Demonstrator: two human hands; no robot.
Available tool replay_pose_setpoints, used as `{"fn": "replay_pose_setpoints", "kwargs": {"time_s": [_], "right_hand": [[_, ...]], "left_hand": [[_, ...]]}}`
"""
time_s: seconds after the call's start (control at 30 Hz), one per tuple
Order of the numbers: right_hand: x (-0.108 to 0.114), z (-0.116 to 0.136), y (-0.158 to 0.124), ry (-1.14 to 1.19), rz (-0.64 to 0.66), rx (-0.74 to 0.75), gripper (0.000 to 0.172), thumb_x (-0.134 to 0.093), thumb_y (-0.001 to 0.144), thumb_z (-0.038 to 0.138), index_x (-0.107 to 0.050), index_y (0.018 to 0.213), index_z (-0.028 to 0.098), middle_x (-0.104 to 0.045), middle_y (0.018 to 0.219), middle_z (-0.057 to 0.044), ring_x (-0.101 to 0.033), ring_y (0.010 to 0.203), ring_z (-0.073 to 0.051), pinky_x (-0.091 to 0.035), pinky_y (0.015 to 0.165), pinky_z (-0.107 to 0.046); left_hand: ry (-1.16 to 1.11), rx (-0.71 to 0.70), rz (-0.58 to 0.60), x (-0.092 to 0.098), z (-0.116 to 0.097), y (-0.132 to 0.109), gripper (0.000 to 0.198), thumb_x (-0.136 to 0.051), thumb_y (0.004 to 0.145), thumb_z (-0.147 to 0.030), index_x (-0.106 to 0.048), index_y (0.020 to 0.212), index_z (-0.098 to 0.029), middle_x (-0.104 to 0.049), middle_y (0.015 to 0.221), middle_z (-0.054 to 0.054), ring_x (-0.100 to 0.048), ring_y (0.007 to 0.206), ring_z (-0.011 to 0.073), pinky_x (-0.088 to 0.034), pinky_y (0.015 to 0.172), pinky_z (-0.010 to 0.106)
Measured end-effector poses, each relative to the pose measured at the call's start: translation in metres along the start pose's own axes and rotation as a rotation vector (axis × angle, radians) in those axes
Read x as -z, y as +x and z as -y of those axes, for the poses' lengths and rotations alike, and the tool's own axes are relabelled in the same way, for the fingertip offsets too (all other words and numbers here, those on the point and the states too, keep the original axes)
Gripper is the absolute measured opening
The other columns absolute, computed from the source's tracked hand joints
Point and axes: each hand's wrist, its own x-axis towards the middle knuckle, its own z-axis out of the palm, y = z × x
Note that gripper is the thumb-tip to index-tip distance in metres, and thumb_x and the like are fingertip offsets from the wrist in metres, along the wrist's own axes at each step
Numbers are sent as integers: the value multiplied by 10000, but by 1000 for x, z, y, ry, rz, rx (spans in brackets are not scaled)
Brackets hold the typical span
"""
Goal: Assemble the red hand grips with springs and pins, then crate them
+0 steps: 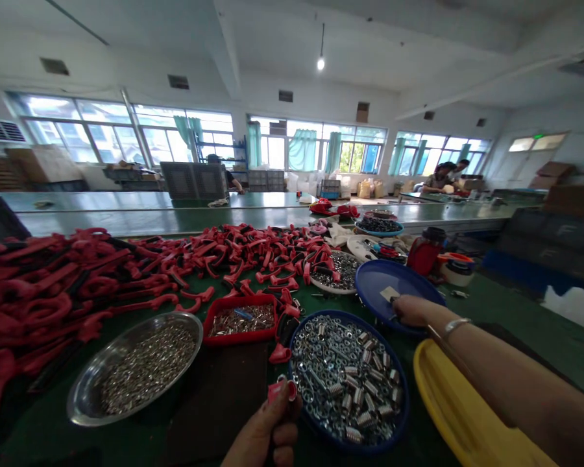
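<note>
My left hand (267,431) is closed around a red plastic handle (276,390), its hollow red end poking out above the thumb. Over a blue plate (379,275) at the right, my right hand (411,311) has its fingers pinched together; what they hold, if anything, is too small to make out. A pale square piece (388,293) lies in that plate by the fingertips. Between the hands is a blue-rimmed tray (403,425) full of nuts, bolts and springs. Just above my left hand lies another red-and-black handle (281,352).
Red-and-black handles (78,272) are heaped along the left and back. A steel bowl (78,415) and a red bin (238,338) hold small metal parts. A yellow tray (448,402) lies under my right forearm. People (440,178) sit at far tables.
</note>
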Motion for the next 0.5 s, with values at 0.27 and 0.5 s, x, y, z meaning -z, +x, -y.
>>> {"fn": "replay_pose_setpoints", "kwargs": {"time_s": [0.27,0.5], "right_hand": [[-31,84,-75,839,148,163,494,-527,781,470,-459,1195,208,-568,873,-15,-381,391,-19,-355,338,-172],[-90,174,-141,1003,323,160,374,-458,818,483,-538,1022,180,-543,725,9,-451,407,-57,-419,362,-197]], "left_hand": [[-196,1,48,-21,7,4,218,-647,748,-281,-516,846,-137,-570,762,-12,-356,383,-27,-231,312,68],[-213,-4,-45,-22,9,15,157,-562,818,-272,-526,841,-121,-490,601,-43,-357,346,-23,-223,295,53]]}}
